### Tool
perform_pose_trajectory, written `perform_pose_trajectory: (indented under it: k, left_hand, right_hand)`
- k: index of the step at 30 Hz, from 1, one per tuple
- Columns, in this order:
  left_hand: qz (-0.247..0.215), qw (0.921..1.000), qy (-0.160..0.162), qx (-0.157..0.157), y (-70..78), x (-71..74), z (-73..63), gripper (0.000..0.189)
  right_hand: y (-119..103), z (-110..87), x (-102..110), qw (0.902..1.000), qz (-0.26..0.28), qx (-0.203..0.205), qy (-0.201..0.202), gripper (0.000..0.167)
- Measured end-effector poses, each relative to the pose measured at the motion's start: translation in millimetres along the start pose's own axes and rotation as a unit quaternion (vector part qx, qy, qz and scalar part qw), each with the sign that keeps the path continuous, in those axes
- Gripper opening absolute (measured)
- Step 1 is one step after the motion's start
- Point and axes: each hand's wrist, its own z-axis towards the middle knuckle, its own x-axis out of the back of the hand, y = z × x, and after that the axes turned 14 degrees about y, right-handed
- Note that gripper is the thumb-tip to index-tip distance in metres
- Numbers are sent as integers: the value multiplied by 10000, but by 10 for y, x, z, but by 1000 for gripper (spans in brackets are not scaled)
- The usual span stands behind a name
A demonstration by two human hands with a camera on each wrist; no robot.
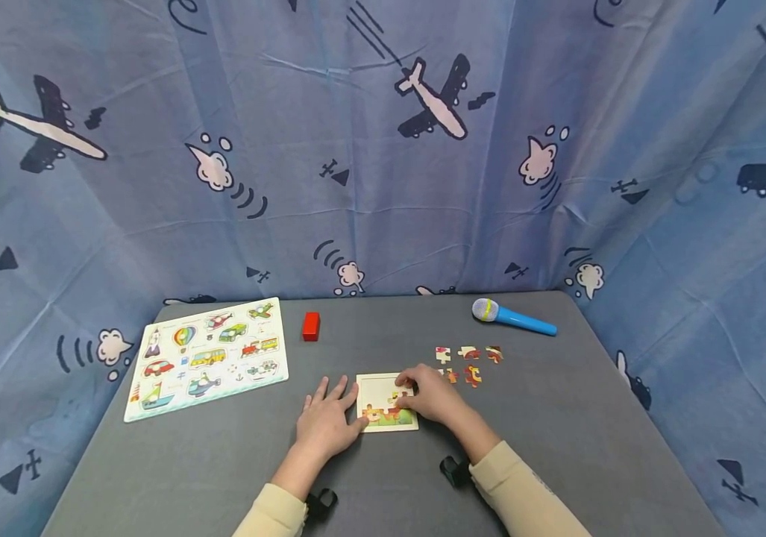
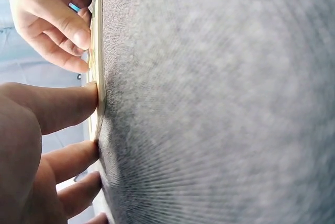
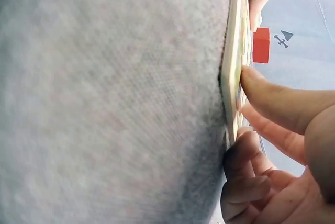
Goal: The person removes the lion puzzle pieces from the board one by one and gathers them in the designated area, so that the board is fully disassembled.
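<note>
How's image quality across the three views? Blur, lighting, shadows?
Head: lighting fairly even, no strong glare, puzzle board legible but small. Left wrist: grey tabletop soft and blurred, curtain washed pale. Right wrist: tabletop also blurred, dark shadow beside the right hand near the bottom; board seen nearly edge-on.

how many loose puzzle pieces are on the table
5 visible, right of the tray: back-left piece, back-middle piece, back-right piece, front-left piece, front-right piece. The right hand may hide more.
</note>
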Motion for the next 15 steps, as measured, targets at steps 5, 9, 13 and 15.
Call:
perform_pose_trajectory:
  k: [5, 9, 13, 15]
  left_hand:
    - [-1, 10000, -3, 30, 2, 12, -6, 67]
    - [-5, 10000, 2, 9, -5, 8, -3, 67]
    - [16, 10000, 26, -10, -10, -6, 1, 67]
    - [22, 10000, 20, -7, -9, -8, 1, 67]
  right_hand:
    - [-17, -6, -9, 9999, 136, 37, -32, 16]
    - [-17, -4, -8, 9997, 230, -9, -4, 15]
    - [-5, 8, -13, 9995, 305, -97, -15, 19]
    - [-3, 4, -9, 9993, 354, -141, -58, 21]
